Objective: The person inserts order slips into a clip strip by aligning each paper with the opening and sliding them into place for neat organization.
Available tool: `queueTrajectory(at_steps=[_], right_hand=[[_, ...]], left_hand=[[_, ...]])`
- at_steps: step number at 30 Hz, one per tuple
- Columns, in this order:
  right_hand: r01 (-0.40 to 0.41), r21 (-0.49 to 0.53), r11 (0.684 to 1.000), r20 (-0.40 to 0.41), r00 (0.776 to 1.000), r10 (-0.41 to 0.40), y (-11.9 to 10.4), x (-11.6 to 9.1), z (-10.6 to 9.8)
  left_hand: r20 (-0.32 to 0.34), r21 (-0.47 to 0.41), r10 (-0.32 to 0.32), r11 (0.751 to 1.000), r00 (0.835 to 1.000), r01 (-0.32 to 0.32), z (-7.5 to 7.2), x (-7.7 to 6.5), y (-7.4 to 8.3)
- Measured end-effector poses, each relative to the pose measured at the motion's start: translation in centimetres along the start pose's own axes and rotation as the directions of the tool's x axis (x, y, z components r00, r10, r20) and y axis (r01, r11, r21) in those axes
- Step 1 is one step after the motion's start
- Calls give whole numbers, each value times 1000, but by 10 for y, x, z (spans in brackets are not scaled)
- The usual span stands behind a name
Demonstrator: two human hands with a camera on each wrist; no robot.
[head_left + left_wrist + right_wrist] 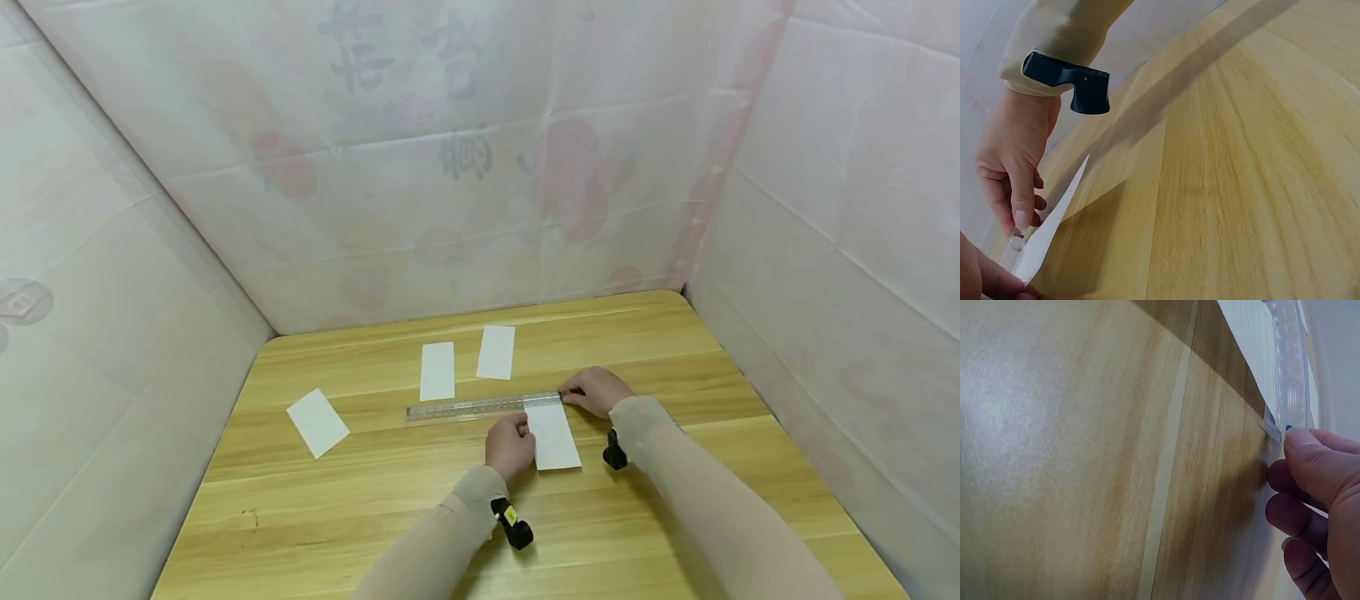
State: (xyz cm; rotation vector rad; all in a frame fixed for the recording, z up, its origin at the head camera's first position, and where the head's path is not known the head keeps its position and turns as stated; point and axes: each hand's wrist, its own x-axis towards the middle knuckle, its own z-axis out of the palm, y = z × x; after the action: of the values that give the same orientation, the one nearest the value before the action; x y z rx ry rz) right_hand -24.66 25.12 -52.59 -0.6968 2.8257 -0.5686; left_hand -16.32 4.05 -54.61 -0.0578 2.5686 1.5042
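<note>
A clear plastic ruler [467,408] lies across the middle of the table, its right part over the top of a small white sheet of paper [553,439]. My right hand [597,392] pinches the ruler's right end, thumb on top in the right wrist view, the other fingers curled beneath. At the paper's left edge, just below the ruler, my left hand [511,446] pinches the sheet between thumb and fingers. Faint lines show on the paper [1254,347] in the right wrist view. The left wrist view shows the paper [1054,228] tilted up, casting a shadow on the wood.
Two white paper slips, one [437,371] left of the other [496,352], lie behind the ruler. A third slip [318,423] lies at an angle on the left. Printed cloth walls [450,225] enclose the wooden table [360,508] at the back and sides.
</note>
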Motion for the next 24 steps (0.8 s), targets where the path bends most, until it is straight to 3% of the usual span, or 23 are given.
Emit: queueTrajectory(at_steps=[10,24], right_hand=[[-4,0,1000,-10,1000,4,1,0,2],[-18,11,1000,-1,1000,18,1,1,3]], left_hand=[[-13,45,-9,999,1000,9,1,1,1],[-11,5,1,1000,1000,-1,1,2,-3]])
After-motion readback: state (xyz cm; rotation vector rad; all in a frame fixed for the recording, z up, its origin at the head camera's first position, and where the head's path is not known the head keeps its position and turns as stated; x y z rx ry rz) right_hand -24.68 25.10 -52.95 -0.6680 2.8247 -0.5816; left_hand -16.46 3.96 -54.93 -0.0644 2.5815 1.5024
